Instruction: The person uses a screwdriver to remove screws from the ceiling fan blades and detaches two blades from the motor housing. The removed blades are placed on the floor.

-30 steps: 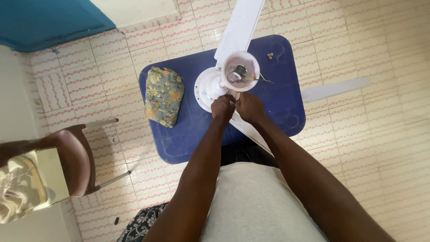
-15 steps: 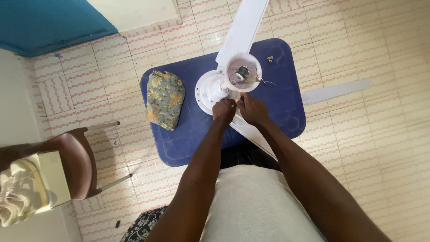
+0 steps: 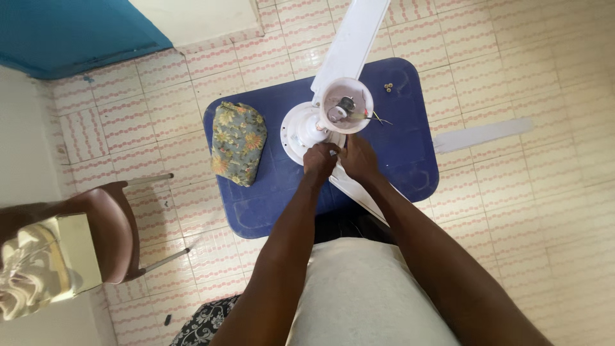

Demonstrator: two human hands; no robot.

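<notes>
Ceiling fan [image 3: 314,125], white, partly dismantled, lying on blue plastic table [image 3: 397,154] over tiled floor [image 3: 544,211]. Round motor housing [image 3: 298,131] near table centre; white cup-shaped canopy [image 3: 346,104] raised above it, open upward, with metal fitting and coloured wires visible inside. One blade [image 3: 352,41] running past the far table edge; a second blade [image 3: 359,192] angled toward the viewer, passing beneath the forearms. A third, loose blade [image 3: 480,134] flat on the floor to the right of the table, apart from the fan.

Left hand [image 3: 319,160] and right hand [image 3: 359,157] brought close together at the near rim of the motor housing, where the second blade joins it. Left hand curled into a fist over the joint; right hand pressed just beside it, fingers bent on the blade root. Object pinched between the fingers too small to tell; grip on a tool or fastener cannot be told.

Floral fabric pouch [image 3: 237,141] on the left part of the table, well apart from the hands. Small metal fasteners [image 3: 387,85] near the far right corner of the table. Brown chair [image 3: 106,224] left of the table, carrying a pale box [image 3: 73,250] and crumpled cloth [image 3: 25,269]. Blue surface [image 3: 70,29] at upper left.
</notes>
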